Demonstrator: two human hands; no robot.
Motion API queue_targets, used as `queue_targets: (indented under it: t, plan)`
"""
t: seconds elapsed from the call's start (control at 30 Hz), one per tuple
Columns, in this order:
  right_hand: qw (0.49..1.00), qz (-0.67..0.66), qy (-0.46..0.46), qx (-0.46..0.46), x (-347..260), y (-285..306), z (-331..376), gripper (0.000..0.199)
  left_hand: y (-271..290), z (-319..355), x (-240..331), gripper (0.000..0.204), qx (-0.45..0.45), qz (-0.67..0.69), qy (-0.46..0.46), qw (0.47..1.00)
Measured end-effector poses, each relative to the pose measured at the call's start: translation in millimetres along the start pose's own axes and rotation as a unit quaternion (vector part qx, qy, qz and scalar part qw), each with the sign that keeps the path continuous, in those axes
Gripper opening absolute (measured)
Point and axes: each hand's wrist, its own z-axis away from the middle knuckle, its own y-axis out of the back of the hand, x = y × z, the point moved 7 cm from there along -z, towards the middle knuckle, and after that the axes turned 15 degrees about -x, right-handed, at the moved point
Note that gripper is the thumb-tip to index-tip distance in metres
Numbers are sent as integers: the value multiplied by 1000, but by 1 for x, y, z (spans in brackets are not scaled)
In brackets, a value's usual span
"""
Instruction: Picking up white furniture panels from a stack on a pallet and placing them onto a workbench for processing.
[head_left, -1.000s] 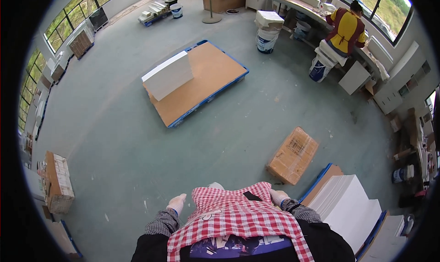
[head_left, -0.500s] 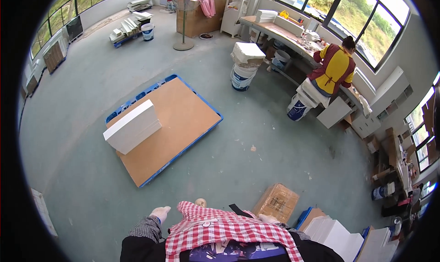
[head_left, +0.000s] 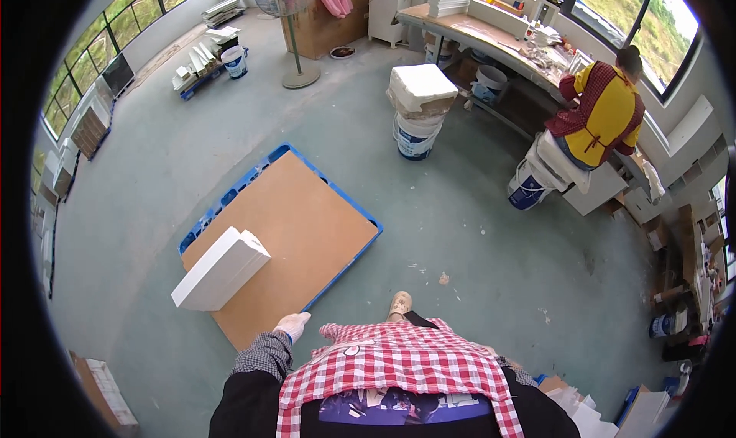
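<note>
My left hand, in a white glove, hangs beside the near edge of a brown board that covers a blue pallet. Its fingers point forward, loosely extended, with nothing visible in them. On the left part of the brown board stands a stack of white panels, set on edge and apart from my hand. My right hand is mostly hidden behind the red-and-white checked apron, so its fingers cannot be made out. One shoe shows ahead of the apron.
A wrapped white stack sits on a bucket ahead. At the right, a co-worker sits on a padded bucket at a long workbench. A standing fan is at the back. White pieces lie at the lower right.
I have moved forward, so the pallet and white stack are closer to my left hand. The cardboard box at the lower right has left the view. A shoe has come further into view.
</note>
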Motion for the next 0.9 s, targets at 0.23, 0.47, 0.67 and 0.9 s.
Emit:
queue_targets:
  t: [0.23,0.47,0.67,0.9]
  plan:
    - [922,-388,5,-3,-96,320,-124,31,41,-81,68,56,-85,6,38,996]
    - [952,-295,82,9,-186,511,-228,31,144,-206,168,42,-55,-58,-92,992]
    - [870,-479,-90,-77,-145,583,-280,31,301,-281,249,54,-30,92,23,995]
    - [859,-504,-71,-59,-246,740,-347,28,502,-334,344,46,77,9,-103,992]
